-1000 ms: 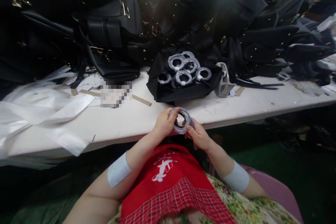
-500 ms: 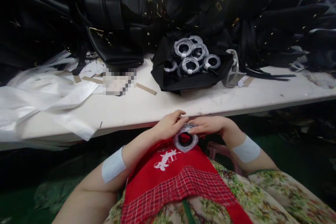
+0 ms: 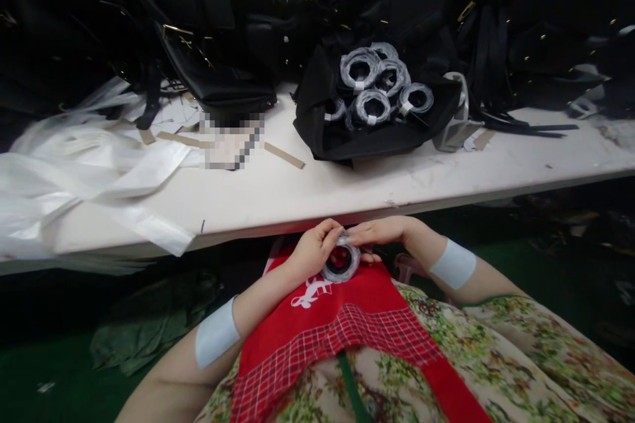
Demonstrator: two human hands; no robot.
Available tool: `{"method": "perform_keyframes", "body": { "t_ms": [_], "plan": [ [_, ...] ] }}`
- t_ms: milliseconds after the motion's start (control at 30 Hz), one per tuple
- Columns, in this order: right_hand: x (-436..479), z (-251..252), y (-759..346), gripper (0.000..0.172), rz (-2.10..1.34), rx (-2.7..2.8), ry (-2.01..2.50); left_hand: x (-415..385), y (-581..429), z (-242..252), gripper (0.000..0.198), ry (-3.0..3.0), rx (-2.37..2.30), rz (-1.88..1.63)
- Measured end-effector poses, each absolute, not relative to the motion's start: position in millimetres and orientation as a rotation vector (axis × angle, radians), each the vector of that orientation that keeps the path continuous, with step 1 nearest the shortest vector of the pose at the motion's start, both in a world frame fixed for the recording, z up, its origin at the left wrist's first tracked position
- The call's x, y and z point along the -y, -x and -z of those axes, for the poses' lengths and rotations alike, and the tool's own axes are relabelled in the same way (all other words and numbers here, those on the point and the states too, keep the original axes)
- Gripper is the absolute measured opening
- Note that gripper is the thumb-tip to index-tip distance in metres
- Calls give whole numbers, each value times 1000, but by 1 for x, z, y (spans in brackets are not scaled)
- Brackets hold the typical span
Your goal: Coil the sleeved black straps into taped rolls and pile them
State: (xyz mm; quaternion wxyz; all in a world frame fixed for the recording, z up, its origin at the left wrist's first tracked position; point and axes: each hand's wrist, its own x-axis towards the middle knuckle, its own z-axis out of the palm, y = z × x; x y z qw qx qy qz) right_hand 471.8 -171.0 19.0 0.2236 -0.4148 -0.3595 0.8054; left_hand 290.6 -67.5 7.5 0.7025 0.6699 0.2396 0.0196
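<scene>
A ring-shaped roll wrapped in clear plastic (image 3: 353, 266), dark inside its hole, is held upright between my hands in front of the red apron (image 3: 292, 327). My left hand (image 3: 316, 248) is closed on its upper left edge, with thumb and fingertips pinched together at the top. From the other side my right hand (image 3: 381, 231) takes the roll's upper right edge, its upper fingers fairly straight and other fingertips showing beneath. Several similar wrapped rolls (image 3: 373, 108), some with a white label, lie in a black fabric bag (image 3: 322, 139) on the table beyond.
The white table (image 3: 258, 201) has its front edge just past my hands. White ribbon strips (image 3: 149, 168) lie heaped at the left. A grey tape dispenser-like holder (image 3: 454, 135) stands right of the bag. Black leather bags (image 3: 218, 73) with gold fittings are piled behind.
The table and its contents appear slightly higher and further right in view. The roll sits a little further left, and my right-hand fingers have shifted from over its face to its edge.
</scene>
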Motion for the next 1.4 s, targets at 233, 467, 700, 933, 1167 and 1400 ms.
{"method": "perform_keyframes", "body": {
  "t_ms": [233, 467, 700, 933, 1167, 1400],
  "plan": [
    [161, -16, -455, 44, -2097, 1289, 1263, 59, -270, 1, 34, -1217, -535, -25],
    [113, -51, -441, 37, -1339, 1823, 1769, 56, -250, 9, 44, -1260, -619, -167],
    [9, -53, -417, 32, -75, 1738, 2349, 47, -228, 0, 46, -1312, -642, -224],
    [-33, -49, -430, 31, -22, 1852, 2608, 44, -194, -3, 38, -1354, -774, -338],
    [58, -96, -410, 25, -452, 1970, 2029, 47, -187, 1, 27, -1363, -835, -364],
    [142, -128, -384, 27, -747, 2266, 2068, 45, -195, -7, 24, -1447, -732, -342]
  ]
}}
